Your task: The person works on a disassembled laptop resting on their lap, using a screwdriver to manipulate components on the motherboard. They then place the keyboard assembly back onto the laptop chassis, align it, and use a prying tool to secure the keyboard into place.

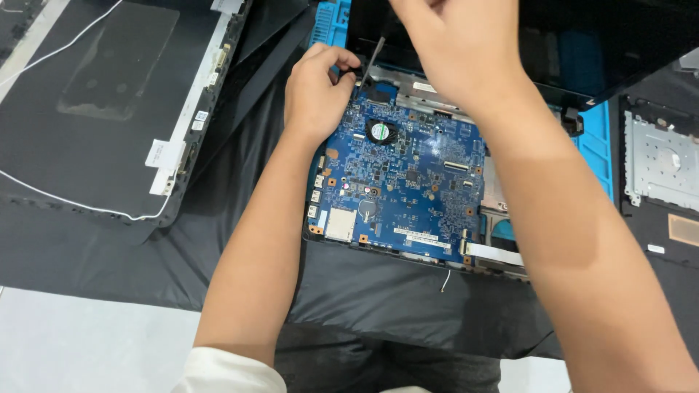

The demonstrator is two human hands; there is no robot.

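A circuit board (404, 182) lies in an opened laptop base (495, 266); a detached lid panel (95, 109) sits to its left, another chassis part (659, 167) to its right.

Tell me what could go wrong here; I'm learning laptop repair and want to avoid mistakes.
The left hand pinches a thin dark tool at the top edge of the bare blue motherboard; a slip could scratch components near the small fan. The right hand and forearm hang over the board and could brush it. The loose white ribbon cable at the lower edge could snag.
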